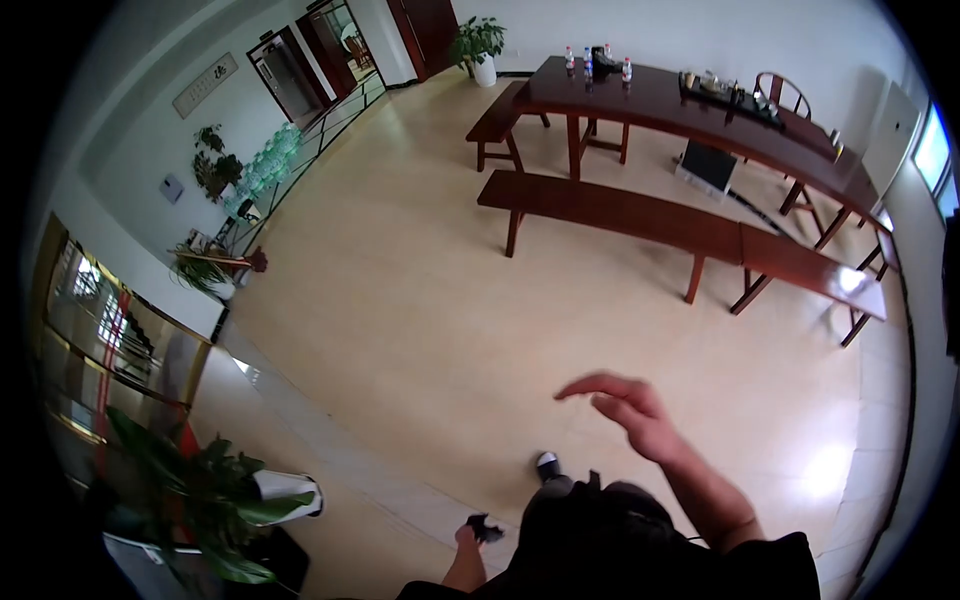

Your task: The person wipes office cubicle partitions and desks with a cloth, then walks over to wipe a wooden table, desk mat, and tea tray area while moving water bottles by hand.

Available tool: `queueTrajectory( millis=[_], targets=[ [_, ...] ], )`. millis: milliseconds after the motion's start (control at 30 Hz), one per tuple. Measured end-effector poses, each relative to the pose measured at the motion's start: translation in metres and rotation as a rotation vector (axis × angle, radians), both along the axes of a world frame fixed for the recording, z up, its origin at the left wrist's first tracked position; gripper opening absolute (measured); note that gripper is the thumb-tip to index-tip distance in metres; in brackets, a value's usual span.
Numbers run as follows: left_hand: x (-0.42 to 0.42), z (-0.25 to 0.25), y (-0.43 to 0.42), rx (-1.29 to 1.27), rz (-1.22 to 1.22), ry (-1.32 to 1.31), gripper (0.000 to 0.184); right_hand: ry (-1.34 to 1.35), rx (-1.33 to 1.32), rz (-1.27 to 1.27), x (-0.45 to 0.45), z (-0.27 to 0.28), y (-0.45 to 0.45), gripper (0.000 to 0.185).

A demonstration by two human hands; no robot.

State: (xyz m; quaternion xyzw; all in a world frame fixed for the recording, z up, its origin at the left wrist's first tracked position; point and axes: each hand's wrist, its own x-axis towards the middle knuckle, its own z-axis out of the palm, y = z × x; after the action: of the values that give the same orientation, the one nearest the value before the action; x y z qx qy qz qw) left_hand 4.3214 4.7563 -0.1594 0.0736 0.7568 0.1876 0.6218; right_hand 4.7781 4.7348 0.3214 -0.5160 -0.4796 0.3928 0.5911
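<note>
My right hand (632, 410) is raised over the pale floor in front of my body, its fingers stretched out and slightly bent, with a gap between fingers and thumb and nothing held. Low in the view, my left hand (467, 537) hangs beside my body, closed on a small black object (487, 528) whose details are too small to tell. Between the hands, my shoe (547, 461) and dark clothing show.
A long dark red table (650, 100) with bottles and a tray stands beyond red benches (610, 208). Potted plants (215, 490) line the left side, near a glass door (110, 330). Wrapped bottles (268, 165) stand by the left wall.
</note>
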Motion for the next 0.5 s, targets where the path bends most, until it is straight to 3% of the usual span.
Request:
queueTrajectory(
  millis=[67, 133, 233, 300, 367, 500],
  targets=[
    [0.011, -0.005, 0.061, 0.172, -0.017, 0.042, 0.023, -0.118, 0.378, 0.190, 0.006, 0.080, 0.031, 0.039],
    [0.006, -0.009, 0.120, 0.440, -0.391, -0.195, 0.019, -0.112, 0.701, 0.337, -0.001, 0.113, 0.053, 0.044],
    [0.026, -0.004, 0.211, 0.725, -1.260, 0.631, 0.021, -0.103, 0.918, 0.331, 0.007, 0.129, 0.068, 0.044],
    [0.071, 0.007, 0.244, 0.418, -0.511, 0.235, 0.022, -0.109, 0.950, 0.281, 0.027, 0.128, 0.074, 0.044],
    [0.081, -0.007, 0.269, 0.583, -0.575, 0.067, 0.026, -0.097, 0.951, 0.210, 0.052, 0.119, 0.080, 0.044],
    [0.148, -0.002, 0.267, 0.475, -0.579, 0.151, 0.024, -0.099, 0.940, 0.113, 0.130, 0.103, 0.095, 0.045]
  ],
)
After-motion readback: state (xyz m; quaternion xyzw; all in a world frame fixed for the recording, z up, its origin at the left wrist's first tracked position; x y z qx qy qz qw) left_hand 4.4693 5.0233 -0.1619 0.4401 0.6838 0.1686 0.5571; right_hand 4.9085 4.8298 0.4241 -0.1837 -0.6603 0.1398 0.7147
